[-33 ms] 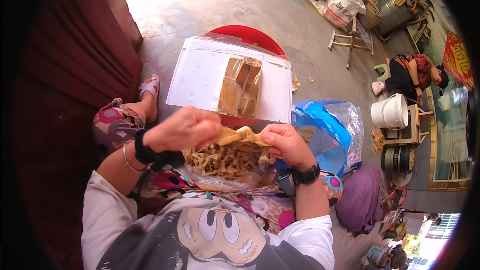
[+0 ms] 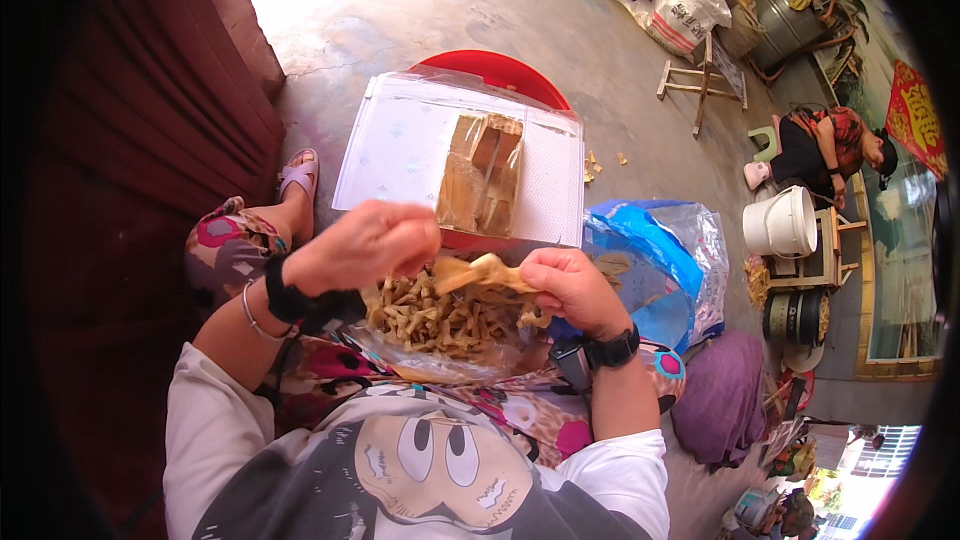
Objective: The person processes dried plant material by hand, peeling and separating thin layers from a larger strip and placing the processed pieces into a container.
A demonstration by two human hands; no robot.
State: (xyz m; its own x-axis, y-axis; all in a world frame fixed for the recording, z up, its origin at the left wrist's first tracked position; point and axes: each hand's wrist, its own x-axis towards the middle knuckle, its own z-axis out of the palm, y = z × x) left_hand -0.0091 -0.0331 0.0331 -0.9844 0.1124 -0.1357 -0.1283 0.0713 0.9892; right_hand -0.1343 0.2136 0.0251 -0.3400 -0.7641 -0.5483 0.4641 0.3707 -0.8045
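My right hand pinches one end of a knotted, yellowish strip that looks like tofu skin. The strip's other end hangs free to the left, over the heap. My left hand, blurred, is curled closed just above and left of that end, apart from it, with nothing visible in it. On my lap, a heap of similar tan knots lies in a clear plastic bag. Just beyond it, a plastic-wrapped stack of tan strips rests on a white board.
Beneath the board shows a red basin. To the right stand a blue and clear plastic bag and a purple cloth-covered thing. A seated person, a white bucket and a folding stool are farther right. A dark red curtain hangs left.
My left hand has let go of the strip's left end and lifted slightly up and away. The right hand keeps hold in nearly the same place.
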